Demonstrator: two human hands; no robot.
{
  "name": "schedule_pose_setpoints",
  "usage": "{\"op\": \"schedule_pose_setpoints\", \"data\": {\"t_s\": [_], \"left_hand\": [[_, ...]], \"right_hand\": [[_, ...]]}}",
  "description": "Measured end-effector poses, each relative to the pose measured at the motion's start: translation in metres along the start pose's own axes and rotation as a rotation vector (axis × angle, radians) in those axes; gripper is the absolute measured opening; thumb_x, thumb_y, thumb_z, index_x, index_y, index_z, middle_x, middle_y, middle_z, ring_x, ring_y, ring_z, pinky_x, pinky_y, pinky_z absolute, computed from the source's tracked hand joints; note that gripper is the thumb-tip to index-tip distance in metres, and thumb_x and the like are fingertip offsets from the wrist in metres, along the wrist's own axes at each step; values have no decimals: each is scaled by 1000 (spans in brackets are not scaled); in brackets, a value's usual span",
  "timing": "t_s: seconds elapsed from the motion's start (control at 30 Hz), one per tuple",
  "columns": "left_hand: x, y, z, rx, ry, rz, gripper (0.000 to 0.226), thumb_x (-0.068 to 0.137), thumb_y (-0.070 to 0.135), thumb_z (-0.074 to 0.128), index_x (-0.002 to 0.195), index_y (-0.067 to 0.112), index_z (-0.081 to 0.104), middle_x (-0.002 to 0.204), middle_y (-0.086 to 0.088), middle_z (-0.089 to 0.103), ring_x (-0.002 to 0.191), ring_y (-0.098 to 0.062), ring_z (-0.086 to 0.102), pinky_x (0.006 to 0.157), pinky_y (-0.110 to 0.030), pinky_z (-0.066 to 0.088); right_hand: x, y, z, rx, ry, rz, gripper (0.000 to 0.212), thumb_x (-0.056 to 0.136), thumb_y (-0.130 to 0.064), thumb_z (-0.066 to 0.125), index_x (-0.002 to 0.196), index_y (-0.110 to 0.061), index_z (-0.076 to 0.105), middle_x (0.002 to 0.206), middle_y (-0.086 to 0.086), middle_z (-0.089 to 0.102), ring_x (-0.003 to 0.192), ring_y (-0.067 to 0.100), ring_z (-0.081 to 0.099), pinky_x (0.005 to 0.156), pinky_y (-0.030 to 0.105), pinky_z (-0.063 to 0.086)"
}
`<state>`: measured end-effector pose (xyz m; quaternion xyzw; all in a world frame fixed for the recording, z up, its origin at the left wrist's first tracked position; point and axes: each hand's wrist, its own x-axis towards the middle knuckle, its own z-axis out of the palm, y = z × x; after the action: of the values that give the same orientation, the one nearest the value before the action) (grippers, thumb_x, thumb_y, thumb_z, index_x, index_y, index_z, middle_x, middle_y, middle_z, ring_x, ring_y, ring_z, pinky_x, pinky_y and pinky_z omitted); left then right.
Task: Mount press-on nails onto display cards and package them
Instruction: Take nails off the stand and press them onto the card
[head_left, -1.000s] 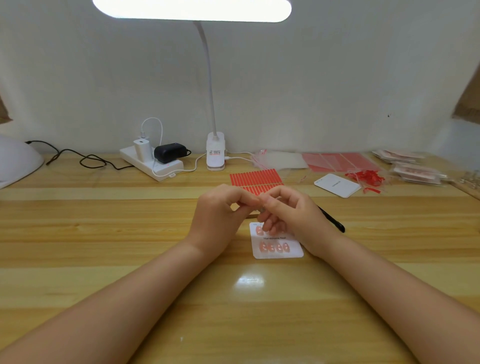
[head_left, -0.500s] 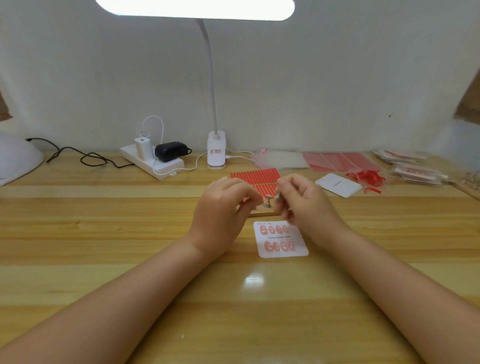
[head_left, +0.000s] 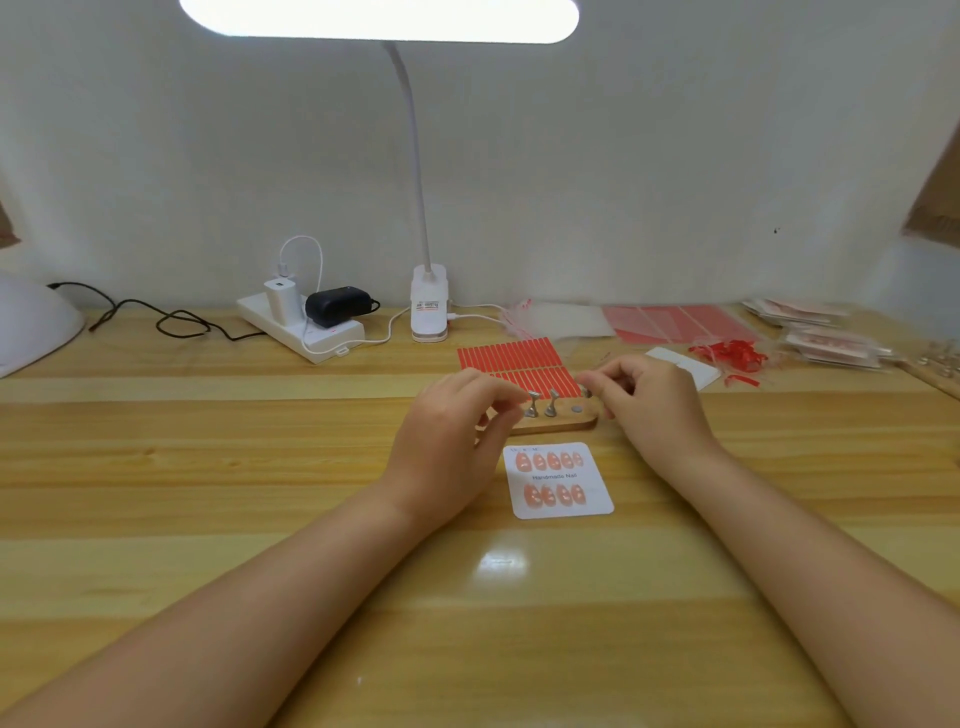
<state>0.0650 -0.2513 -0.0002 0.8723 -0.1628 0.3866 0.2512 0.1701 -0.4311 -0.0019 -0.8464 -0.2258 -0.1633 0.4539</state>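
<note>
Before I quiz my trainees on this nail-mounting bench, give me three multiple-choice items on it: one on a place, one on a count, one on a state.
1. Where does the display card lie?
A. nearer the person than the wooden stand
B. on the power strip
C. under the lamp base

2. How many nails are in the card's lower row?
A. two
B. four
C. seven

3. The desk lamp is:
A. off
B. on
C. lying flat

Key: 1 A, the card lies just in front of the stand; 2 B, four show below the print; 3 B, its head glows bright.

Display card (head_left: 558, 480) before wooden stand (head_left: 563, 420)
</note>
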Motion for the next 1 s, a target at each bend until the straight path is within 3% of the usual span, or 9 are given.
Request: {"op": "schedule_pose_setpoints", "data": {"t_s": [0.17, 0.43, 0.57, 0.73, 0.83, 1.0], "left_hand": [[-1, 0, 2, 4, -9, -10, 5, 83, 7, 68, 89, 6, 68, 81, -2, 64, 70, -11, 53, 67, -34, 49], [0, 0, 1, 1, -7, -20, 16, 87, 19, 61, 94, 8, 71, 84, -1, 68, 74, -12, 58, 71, -33, 49], [1, -1, 0, -62, 21, -75, 14, 89, 17, 61, 93, 9, 71, 84, 3, 68, 76, -10, 59, 73, -33, 51], [2, -2, -1, -227, 29, -263, 8, 89, 18, 63, 89, 22, 69, 77, 15, 65, 77, -3, 61, 68, -16, 50], [2, -1, -1, -293, 9, -336, 16, 88, 20, 63, 83, 35, 63, 76, 16, 66, 75, 2, 62, 67, -11, 49], [3, 1, 0, -374, 18, -404, 15, 87, 19, 65, 80, 33, 65, 71, 13, 67, 69, 4, 62, 66, -9, 48]], "right_hand": [[1, -2, 7, -151, -44, -32, 22, 87, -34, 67, 72, -17, 70, 60, -13, 59, 56, 0, 53, 52, 10, 35], [-1, -2, 8, -190, -116, -36, 25, 90, -38, 62, 70, -23, 66, 54, -17, 53, 53, -2, 50, 50, 11, 31], [-3, -1, 8, -256, -138, -50, 15, 91, -30, 64, 88, -17, 72, 57, -15, 52, 55, 0, 48, 49, 13, 29], [-2, 1, 7, -257, -156, 2, 17, 89, -25, 66, 100, -15, 73, 64, -15, 53, 62, 0, 50, 53, 14, 33], [1, 0, 9, -232, -136, 56, 13, 87, -27, 69, 91, -16, 74, 66, -18, 54, 65, -1, 50, 55, 15, 33], [-1, -5, 12, -283, -116, 70, 28, 88, -31, 68, 62, -24, 61, 60, -14, 53, 60, 1, 48, 51, 15, 31]]}}
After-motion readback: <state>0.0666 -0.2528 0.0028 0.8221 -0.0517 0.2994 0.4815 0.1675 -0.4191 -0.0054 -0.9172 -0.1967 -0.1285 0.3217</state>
